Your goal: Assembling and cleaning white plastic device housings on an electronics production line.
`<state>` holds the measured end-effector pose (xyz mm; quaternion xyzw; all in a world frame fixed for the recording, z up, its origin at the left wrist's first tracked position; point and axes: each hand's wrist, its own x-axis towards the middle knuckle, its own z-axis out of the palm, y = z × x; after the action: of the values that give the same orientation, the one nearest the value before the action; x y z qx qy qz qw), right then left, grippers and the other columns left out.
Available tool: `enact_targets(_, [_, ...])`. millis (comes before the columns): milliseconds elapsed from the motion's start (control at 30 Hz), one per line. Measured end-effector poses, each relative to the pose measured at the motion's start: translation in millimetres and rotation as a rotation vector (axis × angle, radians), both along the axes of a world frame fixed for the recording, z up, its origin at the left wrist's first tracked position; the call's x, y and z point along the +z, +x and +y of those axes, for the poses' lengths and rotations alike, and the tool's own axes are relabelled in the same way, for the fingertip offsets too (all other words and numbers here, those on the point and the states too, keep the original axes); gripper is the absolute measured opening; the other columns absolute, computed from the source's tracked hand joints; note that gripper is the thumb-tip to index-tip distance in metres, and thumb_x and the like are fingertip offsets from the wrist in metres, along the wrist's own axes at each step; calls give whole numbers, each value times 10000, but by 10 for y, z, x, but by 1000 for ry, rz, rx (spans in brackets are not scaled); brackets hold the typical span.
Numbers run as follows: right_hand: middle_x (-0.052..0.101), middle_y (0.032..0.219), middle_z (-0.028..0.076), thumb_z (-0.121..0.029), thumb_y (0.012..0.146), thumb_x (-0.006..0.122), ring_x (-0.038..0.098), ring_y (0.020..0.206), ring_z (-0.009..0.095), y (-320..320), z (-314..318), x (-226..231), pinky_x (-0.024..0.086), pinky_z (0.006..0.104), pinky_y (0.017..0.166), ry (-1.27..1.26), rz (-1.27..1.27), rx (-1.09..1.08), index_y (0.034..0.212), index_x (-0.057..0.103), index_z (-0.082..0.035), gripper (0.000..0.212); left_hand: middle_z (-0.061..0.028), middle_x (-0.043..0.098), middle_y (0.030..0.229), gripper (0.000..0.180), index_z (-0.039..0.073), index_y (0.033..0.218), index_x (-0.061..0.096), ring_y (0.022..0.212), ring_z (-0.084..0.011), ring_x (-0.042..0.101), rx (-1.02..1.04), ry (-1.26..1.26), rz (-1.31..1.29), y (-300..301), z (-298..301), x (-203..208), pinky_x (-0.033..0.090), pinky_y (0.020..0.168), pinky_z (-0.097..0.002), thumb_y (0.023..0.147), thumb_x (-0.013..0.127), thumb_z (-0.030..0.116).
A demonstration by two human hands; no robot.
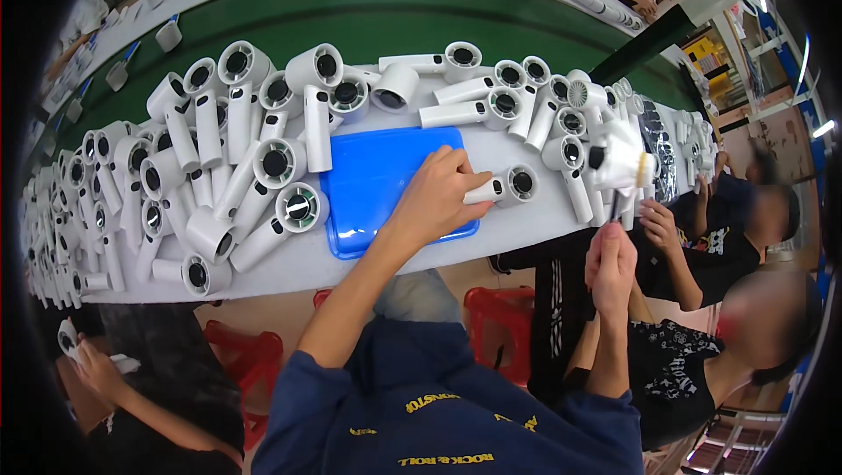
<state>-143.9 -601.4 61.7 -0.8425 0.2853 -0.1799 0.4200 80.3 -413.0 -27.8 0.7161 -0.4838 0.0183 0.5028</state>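
My left hand point(440, 187) reaches over a blue plastic tray point(368, 168) and pinches the handle end of a white handheld fan point(521, 183). The fan lies on the table to the right of the tray, its round dark-centred head pointing away from my fingers. Out to the right, my right hand point(611, 266) is raised in a closed grip around a thin dark shaft point(616, 208). Directly above the shaft is a bulky white wrapped object point(617, 155) with a tan band. Whether the two are joined I cannot tell.
Many white handheld fans point(276, 164) crowd the pale table left of the tray; more point(504, 103) lie behind and right. Beyond runs a green conveyor belt point(351, 14). Co-workers point(702, 370) sit close on the right; another person's hand point(98, 370) is lower left. Red stools point(500, 321) stand below.
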Motion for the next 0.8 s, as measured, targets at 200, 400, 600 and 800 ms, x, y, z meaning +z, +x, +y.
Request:
enact_targets(200, [474, 634, 0, -307, 1090, 475, 442, 544, 117, 129, 38, -181, 354, 335, 500, -255, 285, 170, 801, 521, -16, 413, -80, 550, 827, 395, 75, 1112, 784, 845, -250, 537, 2, 1, -21, 2, 22, -31, 477, 763, -359, 738, 833, 193])
enact_targets(400, [547, 689, 295, -275, 1069, 471, 587, 627, 461, 350, 197, 145, 424, 496, 588, -427, 227, 126, 856, 545, 58, 402, -83, 551, 829, 393, 78, 1105, 789, 844, -252, 539, 0, -1, -23, 16, -1, 6, 483, 776, -365, 733, 835, 194])
enact_targets(600, [457, 626, -59, -409, 1080, 481, 430, 574, 41, 392, -18, 347, 340, 251, 516, 87, 312, 73, 789, 556, -44, 473, -83, 551, 830, 395, 78, 1096, 790, 843, -251, 541, 10, -13, 20, 11, 26, -47, 484, 773, -366, 723, 843, 199])
enact_targets(800, [486, 598, 193, -351, 1076, 440, 480, 538, 392, 257, -220, -157, 417, 465, 566, -280, 402, 130, 837, 530, 17, 448, -86, 588, 858, 375, 72, 1076, 790, 861, -264, 559, -7, 20, 20, 5, -23, 13, 490, 816, -381, 724, 852, 185])
